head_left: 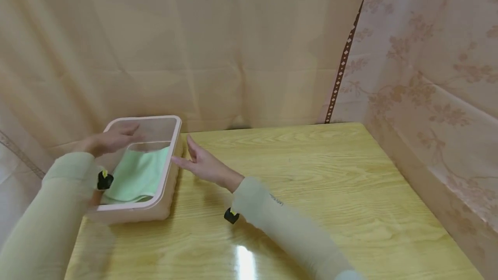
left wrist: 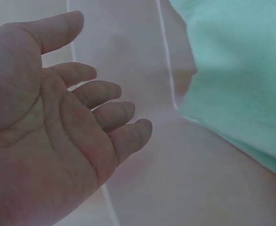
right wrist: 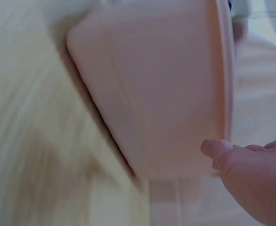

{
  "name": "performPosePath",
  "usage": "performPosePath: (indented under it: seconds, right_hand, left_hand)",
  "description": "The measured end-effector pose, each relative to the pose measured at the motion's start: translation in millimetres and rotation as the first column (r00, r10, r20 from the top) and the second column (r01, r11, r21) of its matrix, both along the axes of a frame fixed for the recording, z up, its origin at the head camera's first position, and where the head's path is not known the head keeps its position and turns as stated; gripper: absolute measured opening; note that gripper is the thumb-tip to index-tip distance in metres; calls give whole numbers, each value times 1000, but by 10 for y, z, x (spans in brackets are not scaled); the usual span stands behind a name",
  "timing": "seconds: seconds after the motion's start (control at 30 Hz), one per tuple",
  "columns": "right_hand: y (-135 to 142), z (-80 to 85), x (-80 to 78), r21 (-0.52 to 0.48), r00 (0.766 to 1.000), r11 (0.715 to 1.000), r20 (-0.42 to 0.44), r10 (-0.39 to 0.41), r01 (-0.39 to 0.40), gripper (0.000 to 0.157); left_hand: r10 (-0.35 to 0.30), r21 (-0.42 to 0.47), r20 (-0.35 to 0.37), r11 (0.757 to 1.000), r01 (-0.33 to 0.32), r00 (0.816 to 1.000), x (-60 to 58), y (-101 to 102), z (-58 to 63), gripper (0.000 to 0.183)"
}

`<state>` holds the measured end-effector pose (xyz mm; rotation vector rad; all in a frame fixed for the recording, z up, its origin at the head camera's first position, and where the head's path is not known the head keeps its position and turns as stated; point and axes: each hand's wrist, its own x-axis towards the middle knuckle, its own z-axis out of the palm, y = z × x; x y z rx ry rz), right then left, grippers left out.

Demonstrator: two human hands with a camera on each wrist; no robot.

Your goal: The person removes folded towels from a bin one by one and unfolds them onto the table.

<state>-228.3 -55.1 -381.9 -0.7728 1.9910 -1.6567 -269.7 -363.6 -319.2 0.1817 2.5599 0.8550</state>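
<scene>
A pale pink plastic bin [head_left: 157, 211] stands at the left end of the table, with a mint green cloth [head_left: 138, 174] lying folded inside it. Over the bin's left side is my left hand [head_left: 113, 139], slightly blurred, holding nothing. In the left wrist view its palm and loosely bent fingers show beside the green cloth [left wrist: 241, 80]. My right hand [head_left: 208, 165] is at the bin's right rim, thumb and fingers spread and nothing gripped. The right wrist view shows a fingertip near the rim of the bin [right wrist: 170, 84]; whether it touches, I cannot tell.
The bin rests on a light wood-grain table [head_left: 295, 193]. A beige curtain [head_left: 194, 46] hangs along the back edge, and a floral curtain [head_left: 439, 90] runs down the right side. Black wrist devices [head_left: 231, 215] sit on both sleeves.
</scene>
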Motion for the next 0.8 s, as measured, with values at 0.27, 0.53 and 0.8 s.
performPosePath:
  seconds: [0.27,0.53,0.8]
  right_hand:
    - [-236,-154,107,-155,997,986,36,66,-60,92]
    - [-337,-237,162,-178,993,984,113,35,-14,94]
    - [-421,-283,139,-362,963,932,242,121,-26,89]
  left_hand:
    - [-46,52,-149,997,54,988,-127,-176,-326,66]
    - [66,466,-296,881,84,953,-212,-297,-724,22]
    - [190,366,2,914,-177,982,-158,-170,-585,43]
